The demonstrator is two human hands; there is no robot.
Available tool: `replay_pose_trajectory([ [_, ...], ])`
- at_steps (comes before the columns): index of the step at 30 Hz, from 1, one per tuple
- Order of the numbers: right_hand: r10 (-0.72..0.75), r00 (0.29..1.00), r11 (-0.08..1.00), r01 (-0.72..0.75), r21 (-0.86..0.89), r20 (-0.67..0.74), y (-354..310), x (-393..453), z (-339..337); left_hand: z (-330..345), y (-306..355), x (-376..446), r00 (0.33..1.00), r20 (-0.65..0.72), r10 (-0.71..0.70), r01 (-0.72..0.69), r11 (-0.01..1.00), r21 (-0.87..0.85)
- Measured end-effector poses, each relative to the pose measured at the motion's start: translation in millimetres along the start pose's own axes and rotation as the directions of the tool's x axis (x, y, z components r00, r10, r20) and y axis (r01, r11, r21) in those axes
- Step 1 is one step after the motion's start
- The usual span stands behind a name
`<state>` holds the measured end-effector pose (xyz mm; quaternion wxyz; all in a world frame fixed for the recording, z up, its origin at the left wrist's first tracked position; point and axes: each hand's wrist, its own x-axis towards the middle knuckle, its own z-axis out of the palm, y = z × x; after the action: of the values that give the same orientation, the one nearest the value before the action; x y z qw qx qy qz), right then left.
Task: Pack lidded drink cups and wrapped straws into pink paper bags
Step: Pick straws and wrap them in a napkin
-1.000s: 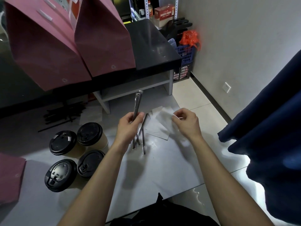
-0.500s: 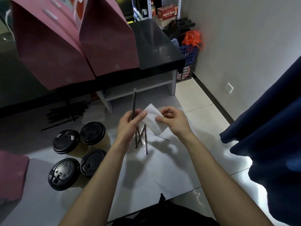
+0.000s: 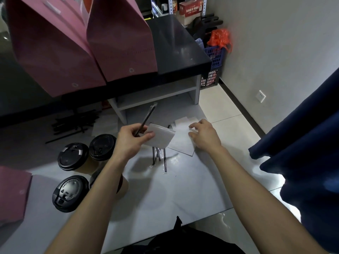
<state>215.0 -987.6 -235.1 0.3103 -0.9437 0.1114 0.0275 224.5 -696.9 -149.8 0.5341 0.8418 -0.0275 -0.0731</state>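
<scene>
Left hand [image 3: 131, 142] raised over the white table [image 3: 183, 195], fingers pinching together one wrapped straw [image 3: 145, 120], its free end tilted up and away, and a folded white napkin [image 3: 161, 137] that sticks out to the right of the thumb. Right hand [image 3: 203, 137] lowered onto the stack of white napkins [image 3: 181, 143] further right, fingers spread and relaxed, tips touching the top sheet, gripping nothing. Between and just below the two hands, a few more wrapped straws [image 3: 158, 158] lying loose on the table. Left of the left forearm, four paper cups with black lids [image 3: 73, 156] clustered upright, one partly hidden under the arm. Two pink paper bags [image 3: 121, 43] standing side by side on the black counter [image 3: 176, 44] behind, well apart from the cups. Edge of another pink bag [image 3: 12, 193] at far left.
</scene>
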Motion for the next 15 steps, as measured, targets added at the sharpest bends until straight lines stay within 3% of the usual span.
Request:
replay_pose_trajectory([
  [6,-0.024,0.999,0.999,0.023,-0.046,-0.036,-4.0,6.6,-2.0,-6.2,-6.1,5.8,1.000,0.014,-0.009,0.009,1.000,-0.006],
  [9,-0.044,0.998,0.999,0.045,0.020,-0.055,-8.8,2.0,-9.5,-7.2,-6.3,7.3,0.999,0.033,0.005,-0.005,1.000,0.014],
  [13,0.042,0.999,0.961,-0.040,0.273,-0.002,-6.2,-1.2,-17.1,-9.0,-8.3,9.8,0.999,0.044,0.005,-0.005,1.000,-0.014],
  [15,0.019,1.000,0.977,-0.024,0.212,0.025,-1.7,-4.0,-17.8,-8.7,-8.6,11.4,1.000,0.027,0.000,0.001,1.000,-0.029],
])
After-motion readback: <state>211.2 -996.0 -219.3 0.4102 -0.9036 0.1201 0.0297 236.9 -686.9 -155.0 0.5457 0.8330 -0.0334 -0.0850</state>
